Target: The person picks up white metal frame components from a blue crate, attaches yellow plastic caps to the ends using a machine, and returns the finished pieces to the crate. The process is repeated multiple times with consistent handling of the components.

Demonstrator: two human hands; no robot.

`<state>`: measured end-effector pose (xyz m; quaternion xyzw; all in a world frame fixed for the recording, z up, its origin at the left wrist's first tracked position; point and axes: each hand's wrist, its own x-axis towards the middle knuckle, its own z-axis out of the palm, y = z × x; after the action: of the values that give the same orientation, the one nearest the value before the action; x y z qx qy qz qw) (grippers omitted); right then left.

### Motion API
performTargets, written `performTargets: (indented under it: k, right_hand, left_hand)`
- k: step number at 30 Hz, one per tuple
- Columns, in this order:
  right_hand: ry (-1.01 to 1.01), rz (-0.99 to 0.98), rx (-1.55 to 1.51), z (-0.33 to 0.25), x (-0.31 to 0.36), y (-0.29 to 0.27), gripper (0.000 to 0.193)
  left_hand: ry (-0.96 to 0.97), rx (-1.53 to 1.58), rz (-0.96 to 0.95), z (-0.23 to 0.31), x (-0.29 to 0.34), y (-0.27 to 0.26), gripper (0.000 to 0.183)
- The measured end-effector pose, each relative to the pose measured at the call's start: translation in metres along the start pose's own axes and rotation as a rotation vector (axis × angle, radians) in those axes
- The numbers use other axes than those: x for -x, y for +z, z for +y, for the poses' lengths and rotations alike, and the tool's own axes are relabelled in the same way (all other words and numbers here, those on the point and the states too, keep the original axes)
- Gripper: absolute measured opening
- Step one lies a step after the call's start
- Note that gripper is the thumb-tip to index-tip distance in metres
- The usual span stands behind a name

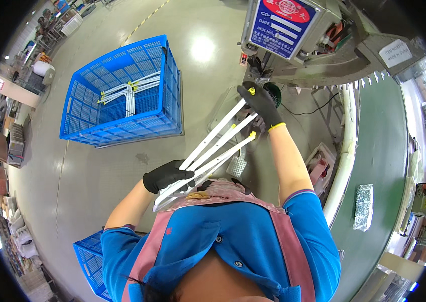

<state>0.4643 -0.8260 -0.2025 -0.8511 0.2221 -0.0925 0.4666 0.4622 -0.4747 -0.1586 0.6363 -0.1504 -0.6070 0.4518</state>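
My left hand [167, 177], in a black glove, is closed round the lower ends of several white metal strips [212, 145] with yellow tips. They slant up and to the right across my front. My right hand [262, 103], gloved in black with a yellow cuff, grips the upper end of at least one strip, close under a machine [293, 30]. The yellow tips of other strips stick out freely below that hand. The exact contact of my right fingers is partly hidden. Just beyond my right hand sits a dark green round container [273, 94].
A large blue crate [122, 130] at the left holds more white strips. Another blue crate [90, 264] stands lower left. A green conveyor belt [374, 151] runs along the right, with a silvery packet [363, 207] on it. A bin with a pink item [318, 168] is below the belt's edge.
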Motion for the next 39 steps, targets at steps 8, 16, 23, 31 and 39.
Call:
performTargets:
  k: [8,16,23,31,39]
  right_hand:
    - [-0.036,0.14,-0.349,0.052,0.027,-0.004,0.035]
    - [0.017,0.236,-0.441,0.047,0.025,-0.001,0.022]
    - [0.007,0.222,-0.243,0.065,0.023,0.003,0.024]
    - [0.017,0.182,-0.259,0.055,0.027,-0.009,0.025]
    - [-0.019,0.218,-0.492,0.053,0.024,-0.015,0.034]
  left_hand:
    - [0.046,0.063,0.034,-0.012,-0.004,0.002,0.041]
    - [0.032,-0.019,0.084,-0.008,-0.003,0.001,0.04]
    - [-0.019,-0.008,0.08,0.002,0.003,0.007,0.036]
    - [0.022,0.008,0.047,-0.003,0.001,0.01,0.04]
    - [0.058,0.024,0.05,0.0,0.006,0.026,0.043]
